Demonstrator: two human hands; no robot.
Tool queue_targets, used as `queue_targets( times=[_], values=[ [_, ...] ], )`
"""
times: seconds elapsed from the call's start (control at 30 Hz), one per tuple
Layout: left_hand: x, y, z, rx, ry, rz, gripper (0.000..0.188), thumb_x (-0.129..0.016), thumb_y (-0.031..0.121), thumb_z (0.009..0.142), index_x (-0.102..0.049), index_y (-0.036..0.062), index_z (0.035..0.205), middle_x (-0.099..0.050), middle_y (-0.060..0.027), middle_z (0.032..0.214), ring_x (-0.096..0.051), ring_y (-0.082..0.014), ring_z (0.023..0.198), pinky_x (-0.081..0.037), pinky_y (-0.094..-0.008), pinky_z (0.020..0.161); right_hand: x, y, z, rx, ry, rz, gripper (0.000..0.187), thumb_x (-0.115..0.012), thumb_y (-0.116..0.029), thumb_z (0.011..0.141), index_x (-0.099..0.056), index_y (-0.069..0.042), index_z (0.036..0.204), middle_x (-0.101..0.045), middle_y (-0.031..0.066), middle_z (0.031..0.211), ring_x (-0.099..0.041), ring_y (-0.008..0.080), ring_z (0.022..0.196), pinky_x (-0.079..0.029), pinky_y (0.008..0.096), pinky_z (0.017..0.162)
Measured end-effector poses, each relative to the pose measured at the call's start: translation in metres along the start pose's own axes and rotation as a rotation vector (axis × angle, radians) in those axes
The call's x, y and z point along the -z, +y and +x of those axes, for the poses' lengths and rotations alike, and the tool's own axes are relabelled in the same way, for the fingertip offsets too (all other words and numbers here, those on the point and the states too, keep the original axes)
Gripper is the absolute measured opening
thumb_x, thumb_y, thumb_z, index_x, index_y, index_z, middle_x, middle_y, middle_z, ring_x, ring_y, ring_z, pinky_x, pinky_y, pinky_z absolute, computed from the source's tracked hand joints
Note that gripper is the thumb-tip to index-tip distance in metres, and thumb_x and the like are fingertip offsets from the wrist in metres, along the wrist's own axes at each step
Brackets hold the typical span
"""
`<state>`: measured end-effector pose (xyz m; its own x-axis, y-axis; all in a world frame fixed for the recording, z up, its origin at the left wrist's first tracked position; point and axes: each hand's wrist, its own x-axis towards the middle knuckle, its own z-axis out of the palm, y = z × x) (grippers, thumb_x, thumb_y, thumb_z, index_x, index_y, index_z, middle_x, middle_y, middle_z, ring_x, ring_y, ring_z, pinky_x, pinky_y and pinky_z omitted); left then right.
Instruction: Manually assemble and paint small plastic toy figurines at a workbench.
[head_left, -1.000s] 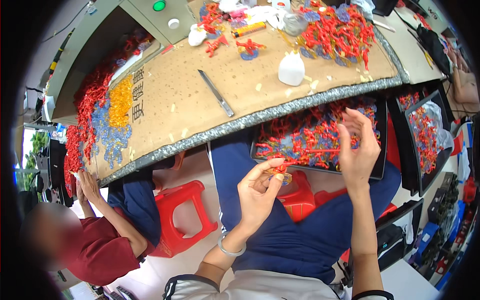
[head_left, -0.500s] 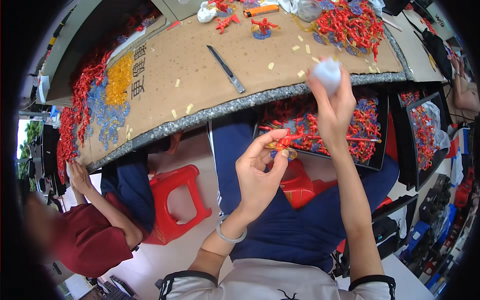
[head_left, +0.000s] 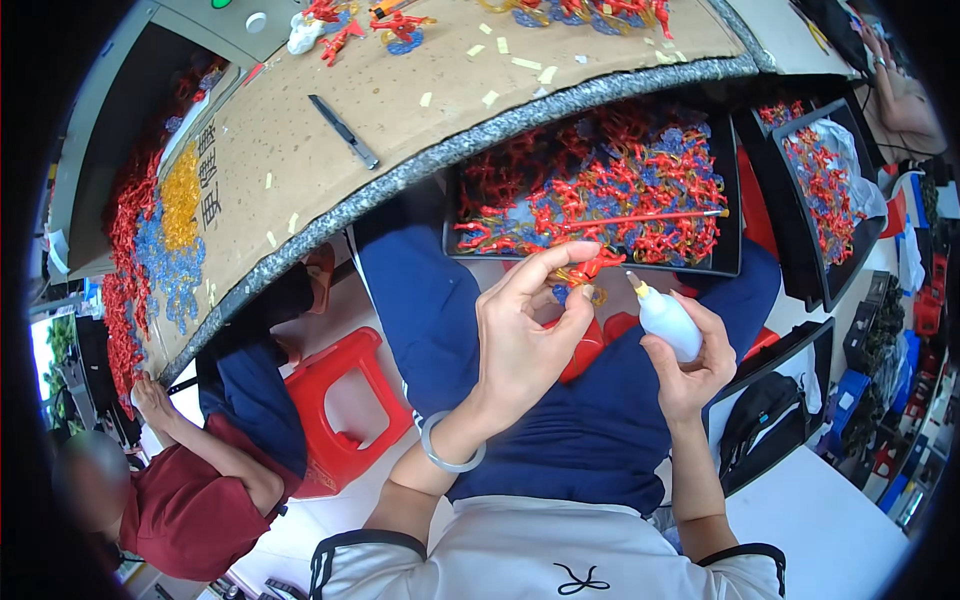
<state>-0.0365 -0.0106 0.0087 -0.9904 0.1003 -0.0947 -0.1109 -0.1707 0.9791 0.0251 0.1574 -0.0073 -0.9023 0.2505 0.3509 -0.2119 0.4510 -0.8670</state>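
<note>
Between the thumb and fingers of my left hand (head_left: 525,335) is a small red toy figure (head_left: 597,264), with yellow and blue clear plastic parts at its lower side. My right hand (head_left: 695,365) is closed round a white squeeze bottle (head_left: 669,323). The bottle's narrow yellowish nozzle points up and left, close to the figure but apart from it. Just beyond both hands, a black tray (head_left: 733,245) holds a heap of similar red, blue and yellow figures. Across that heap lies a thin red stick (head_left: 640,217).
A cardboard-covered table (head_left: 330,190) with a grey edge carries a utility knife (head_left: 343,131) and several figures. Piles of red, blue and yellow pieces (head_left: 181,200) lie at its left. A co-worker in a dark red shirt (head_left: 205,500) sits left. Another filled tray (head_left: 826,280) stands right.
My right hand has brought the bottle down from over the table's edge to beside the figure. My left hand still holds the figure. The whole view has shifted a little.
</note>
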Motion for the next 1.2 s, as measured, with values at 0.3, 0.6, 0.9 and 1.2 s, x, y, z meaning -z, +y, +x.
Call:
queue_targets(
  times=[0.3, 0.6, 0.9, 1.2],
  values=[
    [-0.008, -0.002, -0.002, -0.083, 0.015, 0.240, 0.034, -0.062, -0.008, 0.075, -0.064, -0.0005, 0.108, -0.068, -0.0110, 0.099, -0.065, -0.0097, 0.083, -0.050, -0.0222, 0.063, 0.008, 0.009, -0.005, 0.090, -0.034, -0.036, 0.046, -0.082, -0.002, 0.063, -0.064, 0.006, 0.105, -0.068, 0.0177, 0.089, -0.066, 0.0257, 0.075, -0.052, 0.0307, 0.067],
    [-0.007, -0.002, 0.000, -0.037, 0.006, 0.228, 0.033, -0.061, -0.008, 0.076, -0.064, -0.0011, 0.108, -0.068, -0.0129, 0.100, -0.067, -0.0147, 0.087, -0.054, -0.0253, 0.071, 0.003, 0.011, -0.002, 0.121, -0.037, -0.094, 0.045, -0.082, -0.001, 0.062, -0.065, 0.005, 0.103, -0.067, 0.0170, 0.085, -0.065, 0.0264, 0.071, -0.051, 0.0306, 0.064],
    [-0.004, -0.003, 0.001, -0.013, 0.001, 0.227, 0.032, -0.061, -0.008, 0.076, -0.064, -0.0017, 0.108, -0.068, -0.0134, 0.100, -0.067, -0.0154, 0.088, -0.055, -0.0262, 0.073, 0.000, 0.012, 0.001, 0.146, -0.037, -0.079, 0.046, -0.082, -0.001, 0.061, -0.066, 0.005, 0.103, -0.068, 0.0166, 0.084, -0.065, 0.0263, 0.071, -0.050, 0.0309, 0.063],
    [-0.003, -0.002, 0.000, 0.015, -0.001, 0.201, 0.032, -0.062, -0.006, 0.077, -0.064, -0.0012, 0.109, -0.067, -0.0132, 0.101, -0.066, -0.0149, 0.086, -0.055, -0.0264, 0.072, 0.000, 0.010, 0.001, 0.177, -0.049, -0.130, 0.044, -0.082, -0.002, 0.061, -0.066, 0.004, 0.102, -0.068, 0.0163, 0.086, -0.066, 0.0273, 0.073, -0.051, 0.0318, 0.064]
  ],
)
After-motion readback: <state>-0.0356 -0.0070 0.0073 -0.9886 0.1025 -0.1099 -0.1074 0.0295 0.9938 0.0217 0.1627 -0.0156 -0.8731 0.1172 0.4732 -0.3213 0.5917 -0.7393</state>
